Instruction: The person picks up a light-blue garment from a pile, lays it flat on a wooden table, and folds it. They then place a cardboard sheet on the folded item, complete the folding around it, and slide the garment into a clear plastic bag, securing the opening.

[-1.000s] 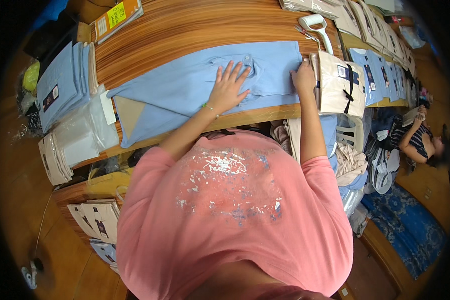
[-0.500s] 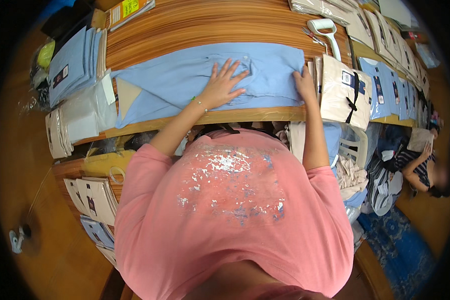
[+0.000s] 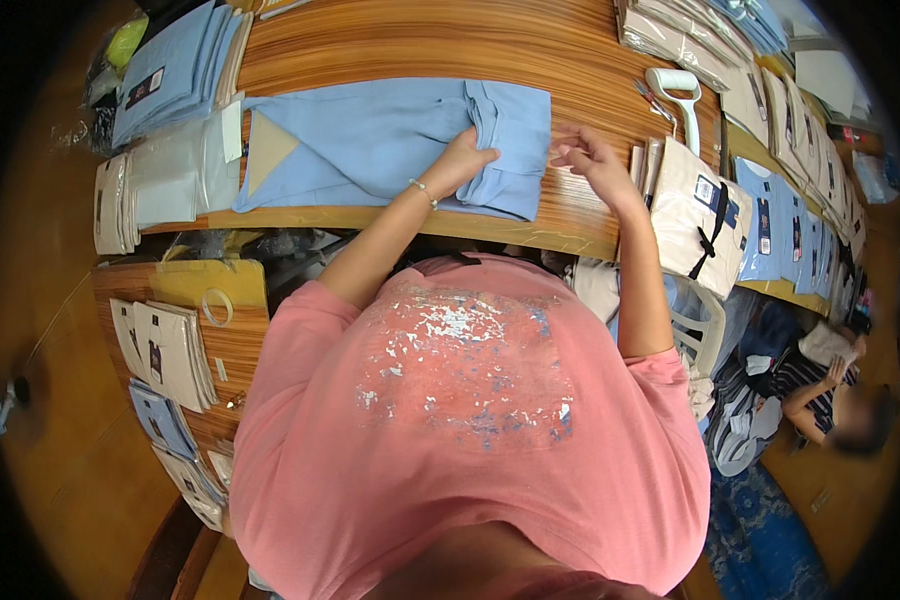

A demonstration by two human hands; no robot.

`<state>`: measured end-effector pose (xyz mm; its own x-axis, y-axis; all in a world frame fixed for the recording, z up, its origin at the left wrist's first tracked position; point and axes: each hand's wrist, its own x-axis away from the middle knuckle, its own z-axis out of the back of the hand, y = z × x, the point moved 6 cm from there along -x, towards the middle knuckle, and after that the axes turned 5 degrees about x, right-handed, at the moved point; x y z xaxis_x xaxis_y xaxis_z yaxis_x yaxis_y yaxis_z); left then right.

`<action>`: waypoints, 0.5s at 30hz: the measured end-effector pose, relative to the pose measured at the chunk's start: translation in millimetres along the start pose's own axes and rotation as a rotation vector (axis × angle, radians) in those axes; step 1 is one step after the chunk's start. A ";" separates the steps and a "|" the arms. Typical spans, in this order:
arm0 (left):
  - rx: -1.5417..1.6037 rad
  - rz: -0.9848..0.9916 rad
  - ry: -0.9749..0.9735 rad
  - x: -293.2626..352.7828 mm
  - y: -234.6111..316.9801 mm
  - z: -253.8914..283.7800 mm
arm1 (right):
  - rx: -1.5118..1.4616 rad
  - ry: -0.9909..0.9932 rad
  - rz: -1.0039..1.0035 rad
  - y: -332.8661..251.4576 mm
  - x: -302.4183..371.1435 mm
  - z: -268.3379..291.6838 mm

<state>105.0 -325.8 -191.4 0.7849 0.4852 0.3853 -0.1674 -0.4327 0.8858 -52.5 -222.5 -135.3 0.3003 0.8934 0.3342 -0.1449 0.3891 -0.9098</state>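
Observation:
A light blue garment lies lengthwise on the wooden table in front of me, folded into a long strip. Its left end narrows around a beige triangle, which may be the inner side or a card. Toward the right end, layers are doubled over into a thick fold. My left hand grips the edge of that fold, thumb on top and its other fingers partly hidden in the cloth. Just past the garment's right end, my right hand hovers over the table, fingers apart and holding nothing.
Packed beige garments with a black ribbon stand at right, near a white lint roller and small red-handled snips. Blue packed garments and clear plastic bags are at left. Another person sits far right.
The garment's right end has been folded over and now ends farther left. My left hand has gone from lying flat to gripping the fold; my right hand has let go of the cloth.

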 end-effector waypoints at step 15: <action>-1.173 -0.568 0.066 0.9 23.3 -38.8 | 0.697 0.311 0.564 42.0 -2.6 -25.5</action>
<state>78.7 -306.0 -160.4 0.8926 0.4308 -0.1333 -0.2679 0.7442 0.6119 -35.3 -214.3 -180.7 0.2371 0.9299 -0.2813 -0.8453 0.0548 -0.5314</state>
